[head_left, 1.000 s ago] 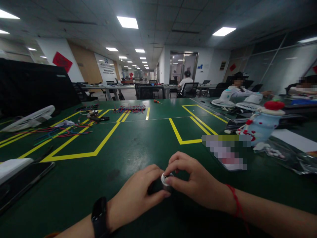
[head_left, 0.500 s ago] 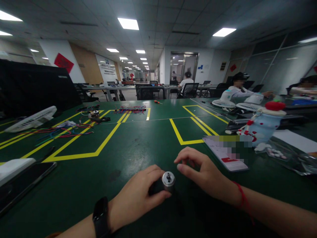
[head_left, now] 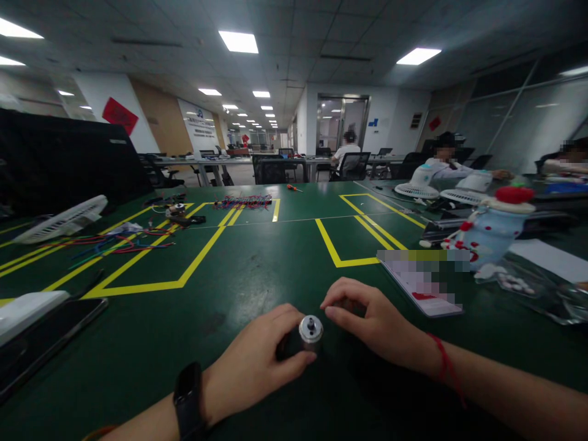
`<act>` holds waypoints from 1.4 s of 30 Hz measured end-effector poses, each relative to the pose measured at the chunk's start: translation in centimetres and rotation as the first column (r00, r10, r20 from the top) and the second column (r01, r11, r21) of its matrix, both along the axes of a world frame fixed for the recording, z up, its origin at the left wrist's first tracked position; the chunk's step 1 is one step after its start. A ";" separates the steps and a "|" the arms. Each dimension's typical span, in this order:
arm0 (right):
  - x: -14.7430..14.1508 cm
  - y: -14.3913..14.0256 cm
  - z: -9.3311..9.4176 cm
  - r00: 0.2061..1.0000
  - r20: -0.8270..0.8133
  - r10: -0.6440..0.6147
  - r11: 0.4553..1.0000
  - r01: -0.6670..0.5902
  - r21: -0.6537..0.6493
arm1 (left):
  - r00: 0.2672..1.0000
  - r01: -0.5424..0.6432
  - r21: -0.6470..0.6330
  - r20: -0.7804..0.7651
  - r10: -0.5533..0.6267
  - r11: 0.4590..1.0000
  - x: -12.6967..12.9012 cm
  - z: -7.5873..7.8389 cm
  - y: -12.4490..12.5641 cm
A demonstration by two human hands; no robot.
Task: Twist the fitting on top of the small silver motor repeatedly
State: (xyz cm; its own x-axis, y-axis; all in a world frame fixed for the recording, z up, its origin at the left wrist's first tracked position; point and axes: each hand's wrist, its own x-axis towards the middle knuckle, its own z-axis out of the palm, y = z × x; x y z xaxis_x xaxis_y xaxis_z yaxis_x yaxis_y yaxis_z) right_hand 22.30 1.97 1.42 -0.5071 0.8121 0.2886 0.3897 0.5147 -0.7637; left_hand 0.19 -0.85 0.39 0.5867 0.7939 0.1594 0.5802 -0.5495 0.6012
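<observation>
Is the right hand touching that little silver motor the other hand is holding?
Apart. The head view shows a thin strip of green table between the right hand fingertips and the motor, gripped by the left hand.

Lighting: dim overall; source, bright ceiling panels [head_left: 238, 41] across the upper frame, slightly blown out. Dull sheen on the green table [head_left: 257, 269] at centre. Soft shadows along the lower edge. Wide-angle bending at frame edges; far background soft; several patches pixelated.

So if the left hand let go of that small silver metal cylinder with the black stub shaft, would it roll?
Probably: the small silver metal cylinder lies on its round side on the flat green table. Its metal casing suggests it is stiff and heavy for its size. The left hand steadies it.
</observation>
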 end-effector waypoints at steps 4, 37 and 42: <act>-1.6 -0.9 0.8 0.994 -0.071 0.080 0.997 -0.080 0.001 | 1.000 0.000 -0.009 0.004 0.000 1.000 0.0 -0.1 0.0; 1.6 -0.3 -0.8 0.972 0.185 0.149 0.989 -0.144 -0.039 | 1.000 -0.011 -0.031 0.006 0.011 0.999 -0.2 0.2 0.0; 0.0 -0.8 -0.1 0.999 -0.019 0.047 0.997 -0.046 0.069 | 1.000 -0.001 -0.028 0.009 0.001 1.000 -0.1 0.0 0.2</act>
